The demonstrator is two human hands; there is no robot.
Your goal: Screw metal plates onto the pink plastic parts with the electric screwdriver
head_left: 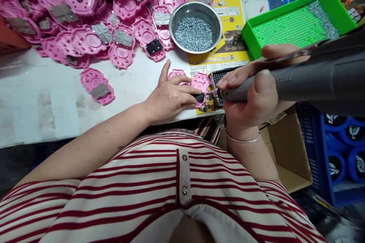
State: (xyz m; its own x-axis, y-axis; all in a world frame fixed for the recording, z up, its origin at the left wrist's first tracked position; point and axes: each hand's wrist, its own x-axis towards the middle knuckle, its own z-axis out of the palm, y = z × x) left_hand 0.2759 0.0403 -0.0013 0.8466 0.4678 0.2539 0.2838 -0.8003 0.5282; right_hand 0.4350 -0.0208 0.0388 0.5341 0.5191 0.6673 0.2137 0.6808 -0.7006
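Observation:
My right hand (251, 110) is wrapped round a dark grey electric screwdriver (302, 79), held almost level. Its bit tip meets a black plate (199, 98) on a pink plastic part (200, 80) near the table's front edge. My left hand (164, 100) lies over that part with fingers stretched and thumb apart, fingertips touching it by the black plate. Another pink part (177, 73) is partly hidden under the left fingers. Beside the bit, a black perforated tray (219, 78) is partly covered by my right hand.
A metal bowl (196, 47) of small screws stands beyond my hands. Many pink parts (85, 41) with metal plates are heaped at back left; a single pink part (97, 86) lies nearer. A green tray (248, 41) holds screws. Below right are a cardboard box (293, 152) and a blue crate (316, 152).

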